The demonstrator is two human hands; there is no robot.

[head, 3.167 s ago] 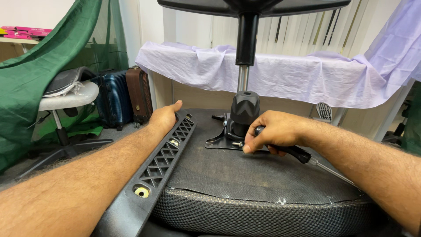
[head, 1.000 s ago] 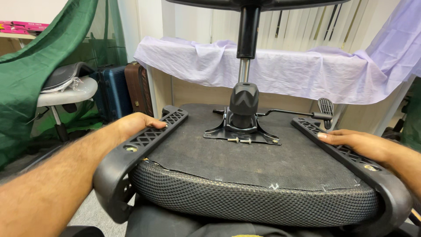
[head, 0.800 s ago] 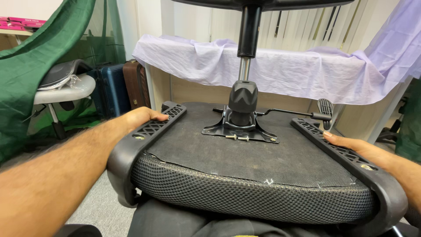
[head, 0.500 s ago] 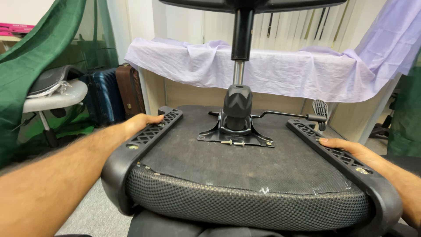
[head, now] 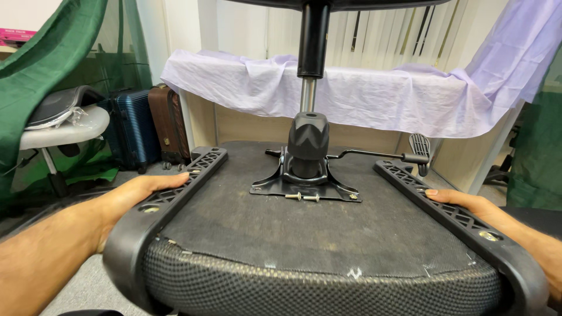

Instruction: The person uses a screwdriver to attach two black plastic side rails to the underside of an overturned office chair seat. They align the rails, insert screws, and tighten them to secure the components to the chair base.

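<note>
The upturned chair seat (head: 328,234) lies before you, underside up. Your left hand (head: 137,196) rests flat along its left armrest bracket (head: 175,193); your right hand (head: 468,206) lies open against the right bracket (head: 451,219). Two loose bolts (head: 303,198) sit by the mounting plate (head: 304,186).

Head camera looks down, forward – close (single view).

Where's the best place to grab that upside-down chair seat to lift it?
Probably by the two black armrest bars, one at each side edge, coming in from outside. They are long, ribbed and stick out past the seat. The left hand and right hand already rest there.
</note>
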